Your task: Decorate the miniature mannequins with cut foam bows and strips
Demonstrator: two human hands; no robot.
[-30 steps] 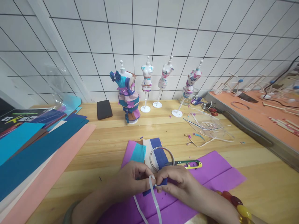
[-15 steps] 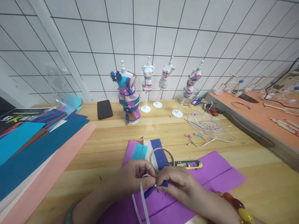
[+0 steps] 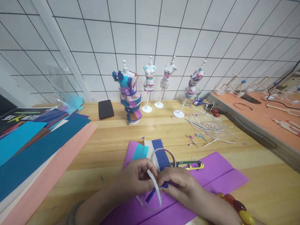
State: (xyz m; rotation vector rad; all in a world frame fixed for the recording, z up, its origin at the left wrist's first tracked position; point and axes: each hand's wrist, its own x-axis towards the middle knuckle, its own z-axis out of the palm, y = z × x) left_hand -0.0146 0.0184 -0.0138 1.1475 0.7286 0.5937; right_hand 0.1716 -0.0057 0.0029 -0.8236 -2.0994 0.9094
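Note:
My left hand (image 3: pixel 134 179) and my right hand (image 3: pixel 177 182) meet over a purple paper sheet (image 3: pixel 211 173) at the table's near edge. Both pinch a small dark blue paper piece (image 3: pixel 152 192), and a thin white strip (image 3: pixel 156 186) curls up between the fingers. Just beyond my hands lie a metal ring (image 3: pixel 162 156) on small stacked paper pieces (image 3: pixel 142 150) and a green-and-yellow thread snipper (image 3: pixel 188 164). A beaded bracelet (image 3: pixel 234 206) is on my right wrist.
Coloured paper sheets (image 3: pixel 35 150) are stacked at the left. A dressed mini mannequin (image 3: pixel 128 95), three more mannequins (image 3: pixel 164 84) and a black phone (image 3: pixel 106 109) stand by the tiled wall. A clear plastic lid (image 3: pixel 208 125) and an orange tray (image 3: pixel 264 115) lie to the right.
The white strip has swung from hanging down toward me to curling up between my fingers. My hands stayed in place, still working the dark blue piece.

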